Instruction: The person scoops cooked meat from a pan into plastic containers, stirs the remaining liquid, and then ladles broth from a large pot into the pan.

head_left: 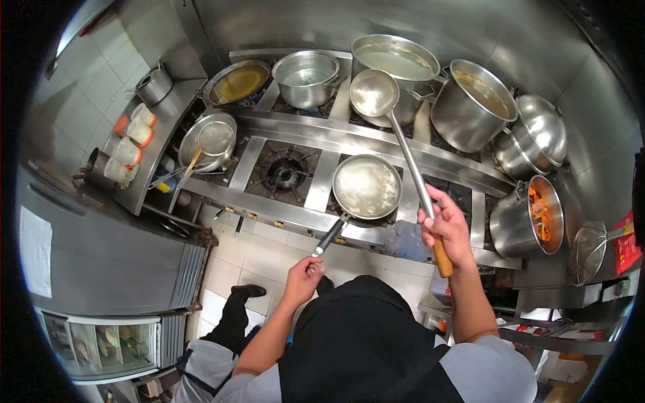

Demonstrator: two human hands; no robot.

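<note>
My right hand (pixel 449 230) is closed round the long handle of a ladle (pixel 411 158), just above its wooden end. The ladle's bowl is held up in front of the large stockpot (pixel 396 62) at the back. A frying pan (pixel 366 187) with bubbling, cloudy liquid sits on a front burner, its black handle (pixel 330 236) pointing toward me. My left hand (pixel 304 281) is just below the end of that handle, its fingers curled together. Whether they touch the handle or pinch something small, I cannot make out.
Along the back stand a wok (pixel 238 84), a steel pot (pixel 306 79) and a tall stockpot (pixel 474 106). A pot of orange strips (pixel 541 215) and a wire skimmer (pixel 588 252) are at right. White containers (pixel 127 152) line the left shelf. Another person's leg (pixel 232 319) is beside me.
</note>
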